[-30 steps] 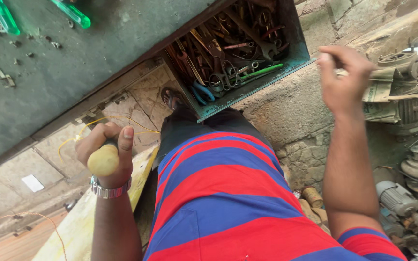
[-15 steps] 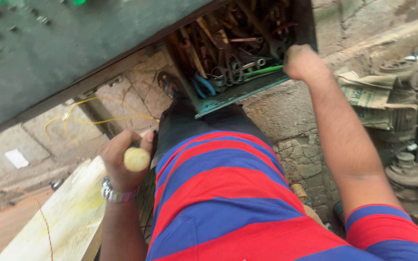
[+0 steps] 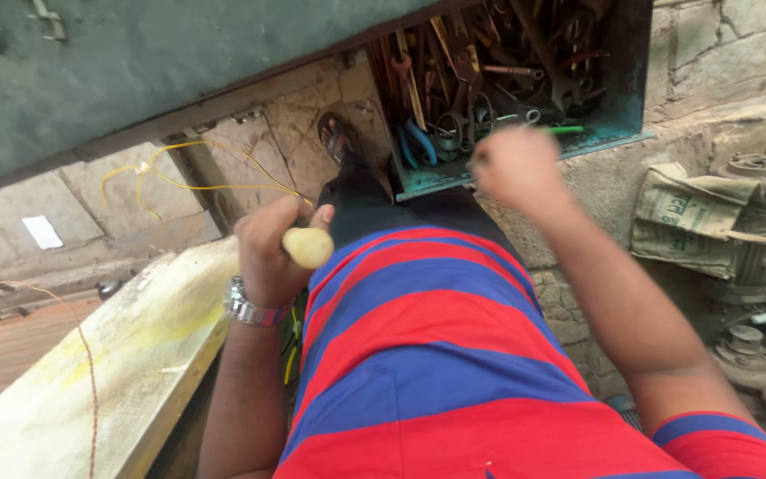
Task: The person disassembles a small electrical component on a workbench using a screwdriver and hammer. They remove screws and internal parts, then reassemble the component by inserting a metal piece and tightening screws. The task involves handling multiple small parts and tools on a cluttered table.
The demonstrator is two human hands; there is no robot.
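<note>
A: What does the head view show?

B: A person looks down past a red and blue striped shirt [image 3: 454, 355]. The left hand [image 3: 272, 248] is closed around a pale yellow round handle [image 3: 308, 247], held near the waist. Whatever tool it belongs to is hidden in the fist. A metal watch [image 3: 250, 309] sits on that wrist.

A: And the right hand?

B: The right hand [image 3: 516, 164] reaches forward to the front edge of an open teal drawer [image 3: 622, 124] packed with wrenches, pliers [image 3: 418, 142] and a green-handled tool [image 3: 565, 130]. It is blurred, so I cannot tell whether the fingers are curled on anything.

A: Which step does this look like?

B: I judge it as picking through the drawer for a tool while the handle is kept ready. The next move would call for a careful grip among tangled metal.

A: Anything else nearby?

B: A dark green counter [image 3: 135, 71] overhead, a yellowed plank [image 3: 117, 355] at left, yellow wire [image 3: 179, 177] on the stone floor, and sacking over motors [image 3: 711, 222] at right.
</note>
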